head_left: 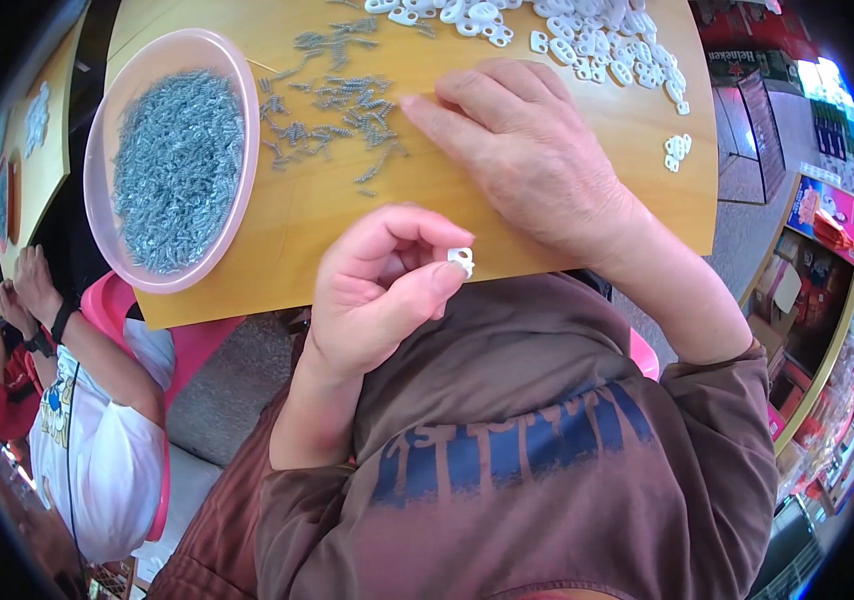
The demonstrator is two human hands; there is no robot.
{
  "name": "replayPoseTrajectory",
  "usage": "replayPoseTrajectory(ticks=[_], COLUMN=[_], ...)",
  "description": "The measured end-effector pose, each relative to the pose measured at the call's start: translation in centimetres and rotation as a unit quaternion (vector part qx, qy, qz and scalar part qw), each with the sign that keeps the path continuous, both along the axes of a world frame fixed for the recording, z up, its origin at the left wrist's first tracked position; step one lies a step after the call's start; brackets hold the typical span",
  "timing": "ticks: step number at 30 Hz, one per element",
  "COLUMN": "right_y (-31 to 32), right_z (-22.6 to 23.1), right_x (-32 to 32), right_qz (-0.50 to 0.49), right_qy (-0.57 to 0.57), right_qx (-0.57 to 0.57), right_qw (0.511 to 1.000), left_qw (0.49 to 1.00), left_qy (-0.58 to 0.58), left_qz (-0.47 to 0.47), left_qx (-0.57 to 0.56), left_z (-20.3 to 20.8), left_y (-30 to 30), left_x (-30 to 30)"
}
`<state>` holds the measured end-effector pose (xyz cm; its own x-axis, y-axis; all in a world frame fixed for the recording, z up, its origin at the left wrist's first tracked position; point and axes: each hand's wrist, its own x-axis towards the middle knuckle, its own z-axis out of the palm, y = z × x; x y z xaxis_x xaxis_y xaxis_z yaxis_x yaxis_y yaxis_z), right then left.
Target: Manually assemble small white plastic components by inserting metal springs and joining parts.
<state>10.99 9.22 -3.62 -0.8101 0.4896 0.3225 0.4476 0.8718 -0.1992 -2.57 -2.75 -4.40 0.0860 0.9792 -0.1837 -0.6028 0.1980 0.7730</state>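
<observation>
Between the thumb and index finger of my left hand (pixel 377 285) is a small white plastic piece with holes (pixel 461 260), held over the table's near edge. My right hand (pixel 537 145) is palm down over the table, thumb and fingers apart, with nothing visible in it. Its fingertips are just right of a scattered pile of small grey metal springs (pixel 347 100). The underside of that hand is hidden. More white plastic pieces (pixel 597 40) lie heaped at the far right of the table.
A pink oval basin (pixel 249 150) full of the same springs stands at the table's left. A few white pieces (pixel 677 152) lie near the right edge of the wooden table (pixel 347 235). Another person (pixel 97 430) sits at the left. Shelves with goods (pixel 797 310) stand at the right.
</observation>
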Motion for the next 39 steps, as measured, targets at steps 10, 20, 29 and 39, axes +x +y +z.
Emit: replayPoseTrajectory(ticks=[10, 20, 29, 39], right_y=[0.9, 2.9, -5.0, -6.4], right_z=[1.3, 0.0, 3.4, 3.7], right_x=[-0.7, -0.8, 2.7, 4.6], right_qz=[0.123, 0.112, -0.095, -0.035], right_qy=[-0.134, -0.024, 0.367, 0.429], right_qx=[0.101, 0.162, -0.616, -0.696], right_qw=[0.978, 0.98, 0.69, 0.575], left_qw=[1.0, 0.996, 0.989, 0.991], left_qy=[0.018, -0.051, -0.045, 0.041], left_qz=[-0.005, 0.069, 0.116, 0.107], left_qx=[0.008, 0.022, 0.083, 0.073], left_z=[-0.1, -0.2, 3.0, 3.4], left_y=[-0.1, -0.7, -1.5, -0.3], left_x=[0.0, 0.2, 0.9, 2.9])
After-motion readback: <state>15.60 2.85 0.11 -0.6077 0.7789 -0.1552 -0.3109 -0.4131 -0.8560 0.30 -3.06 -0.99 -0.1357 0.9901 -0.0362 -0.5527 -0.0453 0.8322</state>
